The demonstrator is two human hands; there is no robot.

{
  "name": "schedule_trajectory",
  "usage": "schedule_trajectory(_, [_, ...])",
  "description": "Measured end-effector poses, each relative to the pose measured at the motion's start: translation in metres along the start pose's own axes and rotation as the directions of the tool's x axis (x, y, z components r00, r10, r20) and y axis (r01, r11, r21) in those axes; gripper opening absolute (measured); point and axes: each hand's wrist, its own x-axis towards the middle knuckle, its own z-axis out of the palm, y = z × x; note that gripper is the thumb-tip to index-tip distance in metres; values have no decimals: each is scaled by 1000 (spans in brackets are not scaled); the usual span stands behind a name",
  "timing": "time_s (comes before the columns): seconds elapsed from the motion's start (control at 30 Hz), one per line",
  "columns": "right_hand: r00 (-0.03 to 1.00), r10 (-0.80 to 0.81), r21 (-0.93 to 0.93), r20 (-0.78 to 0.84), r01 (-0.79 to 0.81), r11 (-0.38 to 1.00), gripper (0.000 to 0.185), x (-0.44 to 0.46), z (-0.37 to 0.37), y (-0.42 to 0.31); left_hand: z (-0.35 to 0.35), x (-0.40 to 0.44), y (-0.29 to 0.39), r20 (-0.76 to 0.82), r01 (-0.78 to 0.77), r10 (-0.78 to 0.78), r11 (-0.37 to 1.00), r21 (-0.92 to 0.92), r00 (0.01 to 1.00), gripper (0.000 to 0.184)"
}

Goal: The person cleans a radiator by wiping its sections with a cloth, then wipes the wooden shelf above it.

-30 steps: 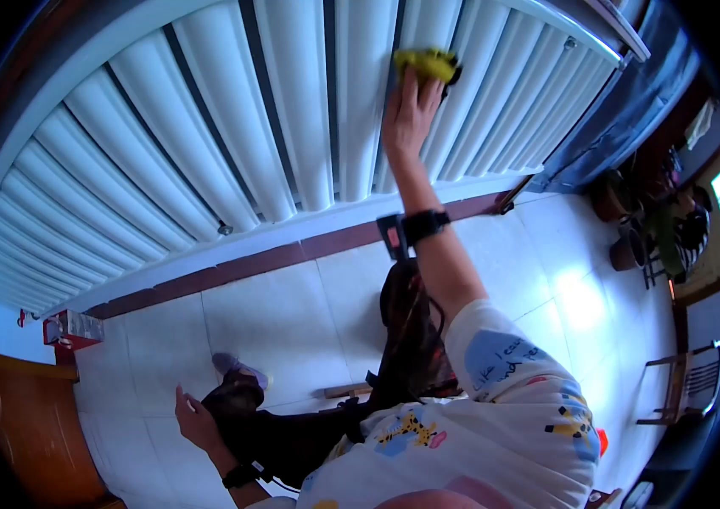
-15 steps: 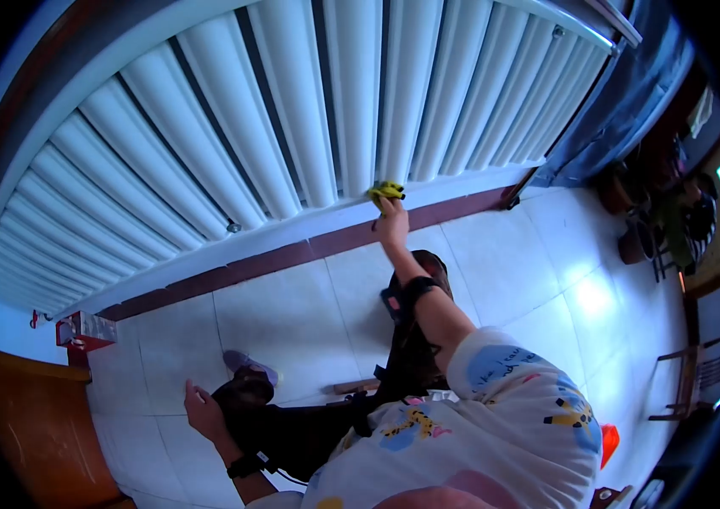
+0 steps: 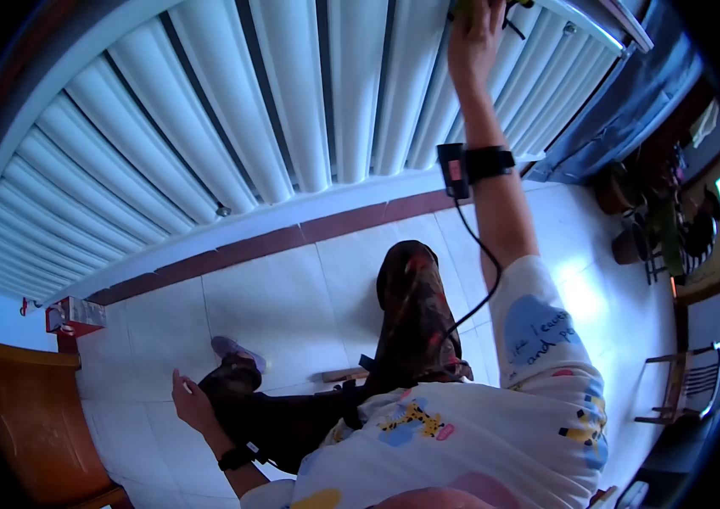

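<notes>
My right hand is stretched up to the upper part of the white radiator. It presses a yellow-green cloth against the slats, its fingers closed over it; the cloth is mostly hidden by the hand and cut off by the top of the view. A dark strip hangs beside the fingers. My left hand hangs low beside my left knee and holds nothing, with its fingers partly stretched. A black strap with a small box sits on my right forearm, and a cable runs down from it.
A red-and-white box stands by the wall at the left, above a wooden cabinet. Blue curtain hangs at the radiator's right end. Farther right are plant pots and a wooden chair. Pale tiles cover the floor.
My right hand has moved with the cloth from the radiator's bottom edge up and right to its upper part. My left hand has shifted only slightly leftward.
</notes>
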Motion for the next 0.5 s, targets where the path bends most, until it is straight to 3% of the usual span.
schedule_trajectory(0.03, [999,35,-185,18,-31,982,39,-19,2,0,0,0,0,-33,-4,5,1000,10,999,30])
schedule_trajectory(0.1, [995,-81,-149,-52,72,986,39,-52,2,1,0,2,2,-8,9,-9,1000,20,1000,30])
schedule_trajectory(0.23, [1000,-5,-149,21,8,989,41,-123,-3,15,3,5,-2,1,-13,13,1000,1,1000,30])
schedule_trajectory(0.33, [950,283,-249,132,-245,937,50,-180,-13,14,4,6,-4,-13,-44,44,999,7,999,29])
schedule_trajectory(0.37, [946,288,-251,149,-245,936,50,-198,-16,14,4,6,-2,1,-37,37,999,17,999,29])
schedule_trajectory(0.43, [855,509,-301,94,-463,833,48,-223,-24,7,2,5,0,10,6,-7,999,32,1000,29])
schedule_trajectory(0.5, [846,520,-363,118,-451,815,52,-260,-30,15,1,4,-3,12,5,-5,1000,31,1000,29])
